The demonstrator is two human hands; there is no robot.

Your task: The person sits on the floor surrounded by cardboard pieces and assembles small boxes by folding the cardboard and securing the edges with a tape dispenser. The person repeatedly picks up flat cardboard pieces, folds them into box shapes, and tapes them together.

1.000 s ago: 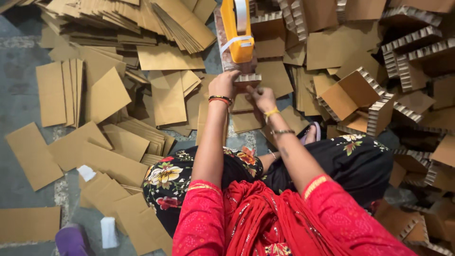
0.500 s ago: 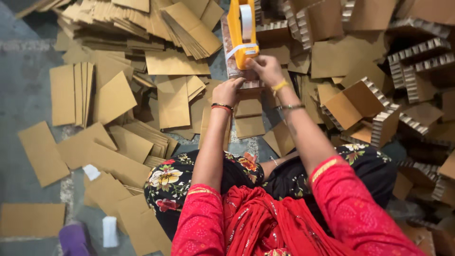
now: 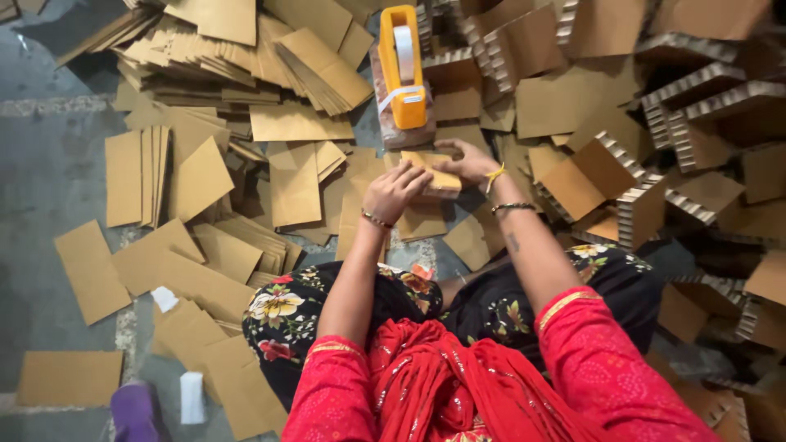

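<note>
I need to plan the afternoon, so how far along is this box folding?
Done: a heap of folded boxes lies on the right. In hand: both the left hand and right hand grip one small cardboard piece just below the yellow tape dispenser. Left: many flat sheets lie stacked and scattered on the left.

The scene is evenly and softly lit from overhead, without glare. Short, soft shadows are cast beneath the hands [image 3: 434, 176] and under the cardboard sheets [image 3: 196, 176] to their left. Focus is sharp around the hands; slight softening and wide-angle stretching are seen toward the edges.
</note>
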